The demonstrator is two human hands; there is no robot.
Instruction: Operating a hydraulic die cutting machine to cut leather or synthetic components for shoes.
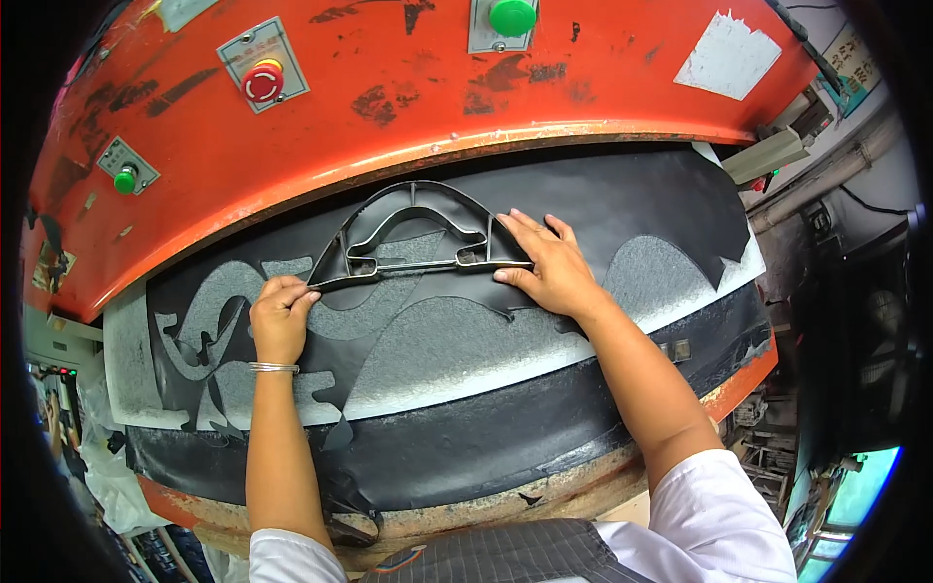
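A metal cutting die [418,265], arched at the top with a straight crossbar and inner ribs, lies on a black leather-like sheet [632,194]. My left hand [280,316] pinches its lower left corner between thumb and fingers. At the opposite end, my right hand [552,270] grips the right corner, fingers along the sloping side and thumb at the bottom edge. Curved gaps in the sheet, left and front, expose a grey-white fibrous layer [428,355]. Part of the die's right end is hidden under my right fingers.
A red press beam [360,117] spans the far side just beyond the die. It carries a red stop button [262,83] and green buttons [512,17]. A black padded front edge [486,447] lies nearest me. Pipes [826,180] run at the right.
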